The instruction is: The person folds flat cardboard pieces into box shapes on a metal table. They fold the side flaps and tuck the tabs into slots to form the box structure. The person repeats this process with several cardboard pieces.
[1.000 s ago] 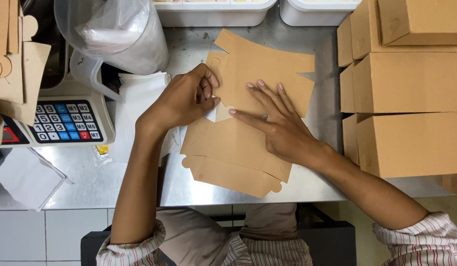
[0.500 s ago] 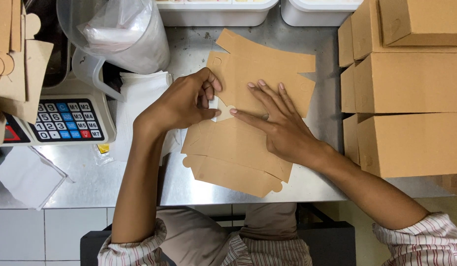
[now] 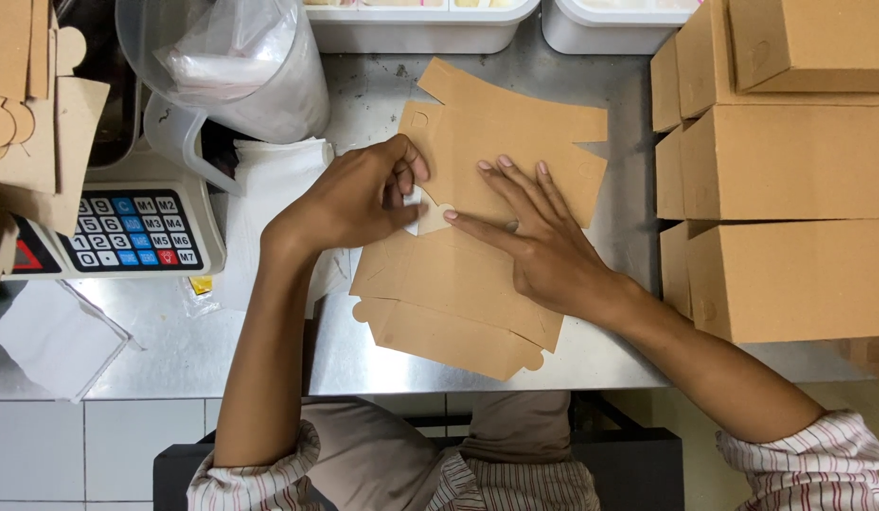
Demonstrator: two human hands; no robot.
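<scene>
Little moved since half second earlier: left hand [image 3: 359, 199] stayed curled, thumb and fingers pinching small flap at edge of flat cardboard box blank [image 3: 477, 246]. Right hand [image 3: 534, 237] lay flat, fingers spread, pressing blank onto steel table [image 3: 364, 350]. Beyond right fingers: folded boxes [image 3: 790, 180]. Beyond left: scale [image 3: 127, 232], plastic jug [image 3: 240, 66].

A flat, unfolded brown cardboard box blank [image 3: 477, 237] lies on the steel counter, its long axis running from about 1 o'clock down to 7 o'clock. Die-cut tabs and rounded ears show at the lower end — a small slot near the upper-left corner. The left hand [image 3: 359, 194] pinches a flap at the blank's 9 o'clock edge, lifting a pale underside. The right hand [image 3: 539, 237] presses flat on the middle, fingers spread toward 11 o'clock.
</scene>
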